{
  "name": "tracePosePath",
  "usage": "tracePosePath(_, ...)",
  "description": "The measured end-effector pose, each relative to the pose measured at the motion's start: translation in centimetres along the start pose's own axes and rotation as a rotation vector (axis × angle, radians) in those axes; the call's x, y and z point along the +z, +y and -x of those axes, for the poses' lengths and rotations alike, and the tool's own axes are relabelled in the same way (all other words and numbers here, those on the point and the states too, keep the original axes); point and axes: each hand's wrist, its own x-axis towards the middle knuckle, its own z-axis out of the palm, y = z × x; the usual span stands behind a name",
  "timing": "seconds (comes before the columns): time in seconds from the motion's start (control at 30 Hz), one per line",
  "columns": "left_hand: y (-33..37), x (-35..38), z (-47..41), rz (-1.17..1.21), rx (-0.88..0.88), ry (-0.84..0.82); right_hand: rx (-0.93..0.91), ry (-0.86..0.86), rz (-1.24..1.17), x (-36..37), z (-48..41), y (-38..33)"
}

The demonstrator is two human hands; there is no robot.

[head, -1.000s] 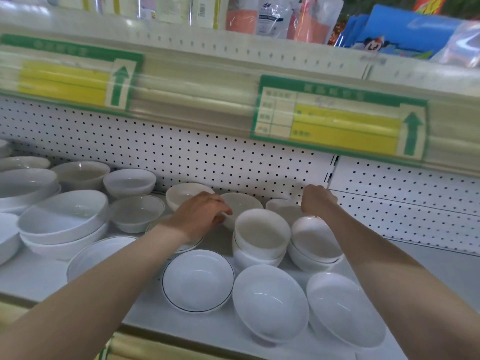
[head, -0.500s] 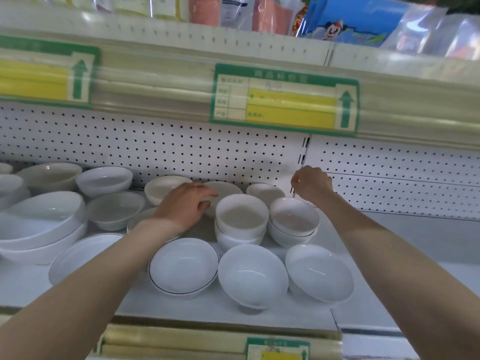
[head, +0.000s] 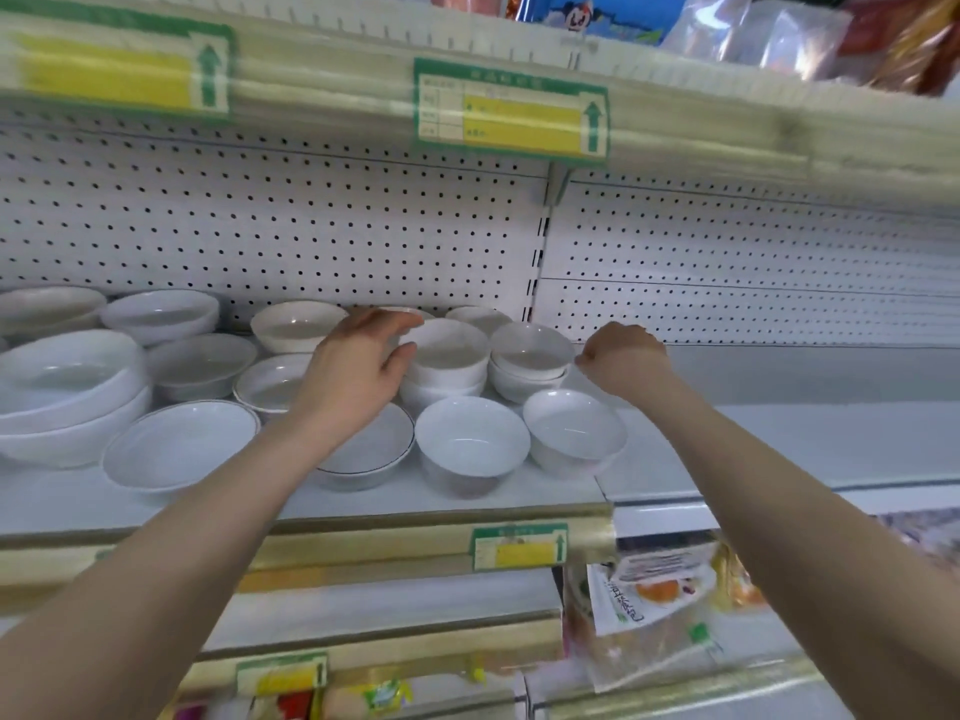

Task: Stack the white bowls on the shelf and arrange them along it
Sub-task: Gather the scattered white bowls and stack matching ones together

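Several white bowls stand on the white shelf (head: 675, 459). In the middle are two short stacks: a left stack (head: 449, 356) and a right stack (head: 530, 363). My left hand (head: 358, 366) hovers open just left of the left stack, fingers spread toward its rim, holding nothing. My right hand (head: 623, 363) is closed in a loose fist just right of the right stack, empty. In front sit two single bowls (head: 470, 441) (head: 574, 431) and a dark-rimmed bowl (head: 363, 449) partly under my left forearm. Large bowls (head: 67, 387) are stacked at far left.
A perforated back panel (head: 311, 226) closes the shelf behind. The upper shelf edge with green and yellow price tags (head: 511, 114) hangs overhead. The shelf's right section (head: 779, 444) is bare. Packaged goods (head: 649, 600) fill the lower shelf.
The view has tilted down, showing the lower shelves. My left hand opened and shifted right toward the left stack. My right hand came forward from the back panel to beside the right stack.
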Motion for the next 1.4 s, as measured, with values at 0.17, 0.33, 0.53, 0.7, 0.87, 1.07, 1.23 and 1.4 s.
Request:
tracePosePath(0.17, 0.6, -0.1, 2.7, 0.011, -0.002, -0.025, -0.021, -0.108, -0.126, 1.6, 2.6, 2.1)
tracePosePath(0.33, 0.9, -0.3, 4.9, 0.001, -0.01, -0.135, -0.061, -0.136, -0.268, 2.2, 3.3, 3.6)
tracePosePath(0.53, 1.6, -0.3, 6.5, -0.11, -0.045, -0.267, -0.026, -0.142, -0.339, 0.5, 3.7, 4.6)
tracePosePath(0.7, 2.4, -0.1, 7.0, -0.182, -0.044, -0.303, -0.017, -0.058, -0.632, -3.8, 3.7, 4.3)
tracePosePath(0.87, 2.9, 0.3, 7.4, -0.194, -0.052, -0.292, -0.174, -0.061, -0.701, -5.2, 5.2, 0.1)
tracePosePath(1.07, 2.8, 0.6, 7.8, -0.224, -0.097, -0.284, -0.212, -0.125, -0.542, -3.0, 6.6, -4.0)
tracePosePath(1.23, 2.6, 0.8, 7.8, -0.278, -0.112, -0.322, -0.261, -0.149, -0.486, -1.7, 6.9, -4.9)
tracePosePath(1.4, 2.5, 1.0, 7.8, -0.274, -0.088, -0.301, -0.279, -0.162, -0.489, -1.2, 6.7, -4.9)
